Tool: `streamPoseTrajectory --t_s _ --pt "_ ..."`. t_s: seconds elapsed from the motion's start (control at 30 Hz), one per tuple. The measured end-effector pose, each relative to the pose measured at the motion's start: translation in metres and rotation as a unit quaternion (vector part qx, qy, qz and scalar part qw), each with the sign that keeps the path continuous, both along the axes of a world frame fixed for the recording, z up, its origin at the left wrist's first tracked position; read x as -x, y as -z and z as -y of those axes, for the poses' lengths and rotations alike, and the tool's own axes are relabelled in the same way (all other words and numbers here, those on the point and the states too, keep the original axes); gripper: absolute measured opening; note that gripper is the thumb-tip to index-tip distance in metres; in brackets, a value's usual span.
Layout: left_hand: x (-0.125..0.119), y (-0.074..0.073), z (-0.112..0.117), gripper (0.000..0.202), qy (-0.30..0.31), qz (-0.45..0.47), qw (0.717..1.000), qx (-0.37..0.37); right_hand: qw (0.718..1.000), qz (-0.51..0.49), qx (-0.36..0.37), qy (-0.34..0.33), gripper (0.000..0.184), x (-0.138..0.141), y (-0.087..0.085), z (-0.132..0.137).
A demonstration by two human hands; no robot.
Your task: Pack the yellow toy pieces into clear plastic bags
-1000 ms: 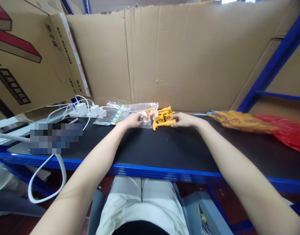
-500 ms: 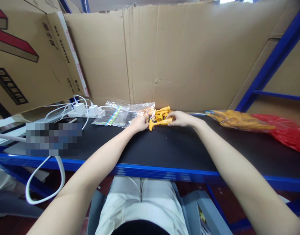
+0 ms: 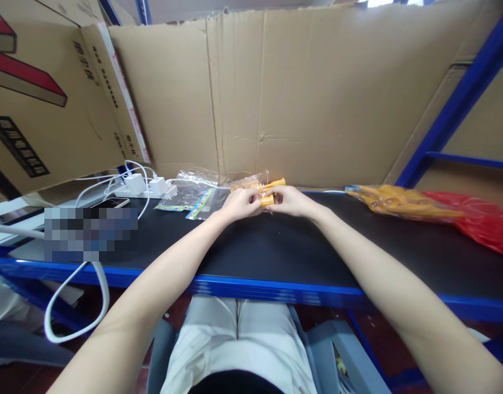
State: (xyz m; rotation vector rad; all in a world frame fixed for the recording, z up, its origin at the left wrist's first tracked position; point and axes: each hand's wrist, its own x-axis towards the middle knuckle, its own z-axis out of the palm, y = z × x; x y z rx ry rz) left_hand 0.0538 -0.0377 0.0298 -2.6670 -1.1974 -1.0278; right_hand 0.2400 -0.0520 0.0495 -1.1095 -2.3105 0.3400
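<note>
Both my hands meet over the back of the black table top (image 3: 276, 246). My left hand (image 3: 240, 203) is closed on the mouth of a clear plastic bag (image 3: 202, 194) with a coloured strip, lifted off the table. My right hand (image 3: 290, 201) is closed round a bunch of yellow plastic toy pieces (image 3: 271, 187) and holds them against the bag's opening. Some of the yellow pieces show between my fingers and above them; the others are hidden by my hands.
A white power strip with chargers and cables (image 3: 142, 186) and a phone (image 3: 109, 202) lie at the left. A bag of yellow pieces (image 3: 394, 201) and a red bag (image 3: 481, 221) lie at the right. Cardboard sheets (image 3: 296, 93) wall the back; blue shelf frame (image 3: 452, 109) stands right.
The yellow pieces lay loose on the table; my right hand has gathered them up. My left hand has raised the bag's mouth and both hands have come together.
</note>
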Motion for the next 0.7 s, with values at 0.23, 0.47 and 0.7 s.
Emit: streamPoseTrajectory --t_s 0.23,0.47,0.7 --pt "-0.004 -0.003 0.006 0.019 0.068 -0.019 0.998 -0.002 0.997 0.054 0.058 -0.016 0.027 0.008 0.009 0.001" --pt "0.033 -0.015 -0.010 0.020 -0.209 0.010 0.977 0.045 0.988 0.108 0.108 -0.013 0.024 0.012 0.013 0.005" --pt "0.091 -0.017 -0.035 0.053 -0.445 0.087 0.874 0.174 0.997 0.005 0.076 0.027 0.034 0.012 0.018 -0.002"
